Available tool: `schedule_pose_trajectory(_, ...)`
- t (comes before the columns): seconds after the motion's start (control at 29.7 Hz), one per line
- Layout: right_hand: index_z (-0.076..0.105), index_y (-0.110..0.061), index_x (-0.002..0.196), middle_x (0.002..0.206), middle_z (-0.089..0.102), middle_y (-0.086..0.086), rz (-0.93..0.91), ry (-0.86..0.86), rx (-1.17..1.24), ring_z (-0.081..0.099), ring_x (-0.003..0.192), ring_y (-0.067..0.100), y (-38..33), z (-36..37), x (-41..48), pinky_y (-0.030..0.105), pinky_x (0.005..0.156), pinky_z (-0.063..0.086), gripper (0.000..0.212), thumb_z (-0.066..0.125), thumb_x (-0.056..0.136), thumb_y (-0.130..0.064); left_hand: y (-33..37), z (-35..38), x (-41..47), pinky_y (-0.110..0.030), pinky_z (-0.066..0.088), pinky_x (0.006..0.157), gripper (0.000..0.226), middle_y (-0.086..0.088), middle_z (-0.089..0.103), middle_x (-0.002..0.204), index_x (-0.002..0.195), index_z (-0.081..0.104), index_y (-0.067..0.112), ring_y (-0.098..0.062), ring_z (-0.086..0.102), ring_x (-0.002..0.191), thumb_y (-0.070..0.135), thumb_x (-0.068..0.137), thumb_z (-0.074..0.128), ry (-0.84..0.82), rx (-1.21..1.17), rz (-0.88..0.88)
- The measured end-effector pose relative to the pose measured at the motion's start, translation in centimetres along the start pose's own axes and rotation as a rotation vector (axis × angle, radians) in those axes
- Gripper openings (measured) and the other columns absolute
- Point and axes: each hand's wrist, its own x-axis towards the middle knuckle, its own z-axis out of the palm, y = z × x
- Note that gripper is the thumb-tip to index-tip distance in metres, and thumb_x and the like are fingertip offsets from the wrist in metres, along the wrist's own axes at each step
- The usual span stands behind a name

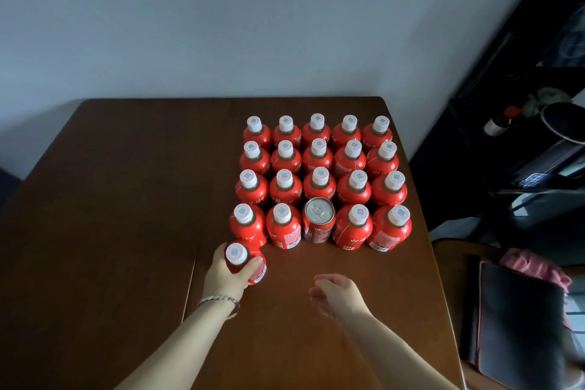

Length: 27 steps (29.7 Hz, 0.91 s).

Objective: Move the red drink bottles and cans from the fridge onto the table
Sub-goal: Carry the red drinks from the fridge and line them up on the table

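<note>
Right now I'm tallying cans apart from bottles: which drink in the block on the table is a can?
The can in the middle of the nearest full row: flat silver top with a pull tab, where all the bottles have white caps.

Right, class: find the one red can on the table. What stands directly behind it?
A red bottle with a white cap stands right behind the can, with two more bottles lined up beyond it. The can covers that bottle's base.
</note>
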Motion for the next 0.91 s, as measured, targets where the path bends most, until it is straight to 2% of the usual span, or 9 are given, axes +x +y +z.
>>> schedule_pose_trajectory(0.1, 0.06, -0.016, 0.085, 0.069, 0.063, 0.004, -0.044, 0.015, -0.115, 0.057, 0.068, 0.023, -0.4, 0.2, -0.3, 0.031, 0.066, 0.048, 0.014, 0.049, 0.088, -0.007, 0.9, -0.4, -0.4, -0.046, 0.052, 0.092, 0.081, -0.013, 0.055, 0.128, 0.137, 0.035, 0.012, -0.033, 0.059, 0.111, 0.039, 0.073, 0.076, -0.036, 0.101, -0.032)
schedule_pose_trajectory(0.17, 0.06, -0.015, 0.092, 0.07, 0.063, 0.001, -0.104, 0.041, -0.214, 0.059, 0.067, 0.021, -0.8, 0.1, -0.8, 0.03, 0.066, 0.049, 0.013, 0.05, 0.087, -0.008, 1.9, -0.9, -1.1, -0.037, 0.051, 0.089, 0.078, -0.013, 0.056, 0.121, 0.133, 0.031, 0.004, -0.031, 0.06, 0.104, 0.046, 0.078, 0.069, -0.095, 0.306, -0.059)
schedule_pose_trajectory(0.27, 0.061, -0.017, 0.1, 0.085, 0.066, -0.001, -0.19, 0.085, -0.401, 0.062, 0.073, 0.014, -1.3, 0.0, -2.5, 0.022, 0.062, 0.048, 0.018, 0.051, 0.086, -0.012, 2.9, -2.3, -2.4, -0.027, 0.043, 0.072, 0.049, -0.002, 0.056, 0.092, 0.114, 0.049, 0.011, -0.019, 0.056, 0.085, 0.05, 0.086, 0.057, -0.237, 0.697, 0.018)
schedule_pose_trajectory(0.34, 0.062, -0.017, 0.108, 0.097, 0.064, -0.002, -0.216, 0.14, -0.5, 0.062, 0.084, 0.013, -1.4, -0.2, -4.1, 0.025, 0.071, 0.05, 0.023, 0.052, 0.087, -0.017, 3.2, -3.2, -2.9, -0.026, 0.042, 0.071, 0.033, 0.002, 0.055, 0.083, 0.102, 0.056, 0.018, -0.016, 0.055, 0.081, 0.047, 0.09, 0.047, -0.294, 0.881, 0.146)
schedule_pose_trajectory(0.4, 0.06, -0.017, 0.114, 0.103, 0.06, -0.003, -0.213, 0.178, -0.571, 0.062, 0.092, 0.013, -1.2, -0.4, -5.9, 0.026, 0.078, 0.052, 0.027, 0.053, 0.088, -0.021, 3.5, -3.7, -3.3, -0.027, 0.045, 0.076, 0.033, 0.002, 0.056, 0.088, 0.106, 0.057, 0.019, -0.016, 0.055, 0.083, 0.044, 0.093, 0.041, -0.339, 0.998, 0.286)
schedule_pose_trajectory(0.5, 0.058, -0.019, 0.118, 0.107, 0.058, -0.004, -0.191, 0.221, -0.637, 0.059, 0.094, 0.011, -0.6, -0.6, -9.2, 0.023, 0.081, 0.052, 0.028, 0.051, 0.091, -0.024, 4.1, -3.6, -4.5, -0.03, 0.049, 0.081, 0.031, -0.003, 0.06, 0.093, 0.104, 0.058, 0.015, -0.02, 0.062, 0.089, 0.041, 0.092, 0.045, -0.465, 1.108, 0.53)
schedule_pose_trajectory(0.61, 0.059, -0.018, 0.119, 0.108, 0.057, -0.004, -0.188, 0.336, -0.624, 0.056, 0.095, 0.01, 1.0, -1.1, -13.8, 0.021, 0.082, 0.05, 0.028, 0.05, 0.093, -0.024, 5.1, -2.5, -7.4, -0.028, 0.048, 0.081, 0.024, -0.001, 0.066, 0.103, 0.094, 0.062, 0.02, -0.02, 0.062, 0.096, 0.04, 0.091, 0.049, -0.612, 1.112, 0.763)
schedule_pose_trajectory(0.74, 0.061, -0.012, 0.117, 0.113, 0.061, 0.007, -0.158, 0.539, -0.594, 0.06, 0.103, 0.02, 5.4, -2.5, -20.9, 0.027, 0.088, 0.052, 0.026, 0.047, 0.096, -0.018, 6.4, 0.8, -15.0, -0.029, 0.049, 0.085, 0.023, 0.001, 0.066, 0.108, 0.1, 0.062, 0.021, -0.018, 0.061, 0.099, 0.036, 0.093, 0.047, -0.764, 1.133, 1.101)
schedule_pose_trajectory(0.91, 0.057, -0.017, 0.122, 0.122, 0.062, 0.007, 0.053, 0.819, -0.47, 0.057, 0.113, 0.027, 15.0, -4.7, -30.8, 0.029, 0.092, 0.045, 0.031, 0.047, 0.094, -0.024, 4.5, 5.4, -28.5, -0.032, 0.046, 0.09, 0.028, -0.005, 0.064, 0.117, 0.109, 0.06, 0.016, -0.025, 0.059, 0.108, 0.033, 0.095, 0.043, -0.929, 1.246, 1.578)
